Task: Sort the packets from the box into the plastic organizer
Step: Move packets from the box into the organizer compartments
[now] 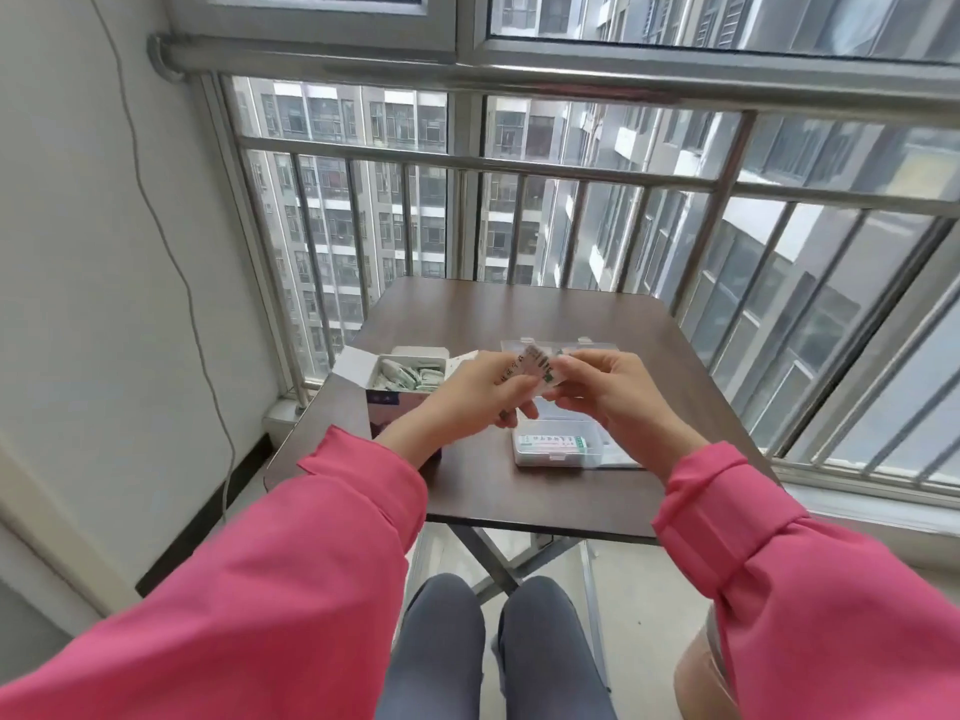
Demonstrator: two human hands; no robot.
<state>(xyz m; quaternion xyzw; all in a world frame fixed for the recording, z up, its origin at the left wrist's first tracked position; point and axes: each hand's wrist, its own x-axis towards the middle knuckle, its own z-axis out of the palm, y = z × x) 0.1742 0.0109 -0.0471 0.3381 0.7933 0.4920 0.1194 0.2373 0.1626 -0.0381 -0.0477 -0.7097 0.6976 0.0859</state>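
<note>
Packets (530, 368) | I am pinching them between left hand (485, 389) and right hand (605, 389) above organizer (558, 446) | risking slippery ones fanning, dropping onto table (467, 485)

1. Bench (519, 491): dark brown wood-look top, matt and smooth.
2. Organizer (558, 449): clear plastic, faintly glossy.
3. Box (387, 402): thin printed cardboard, white inside the flaps.
4. Packets (410, 379): glossy white-and-green wrappers.
5. Sleeves (311, 537): pink cloth, matt.
6. Railing (467, 161): brushed metal, dull sheen.
</note>
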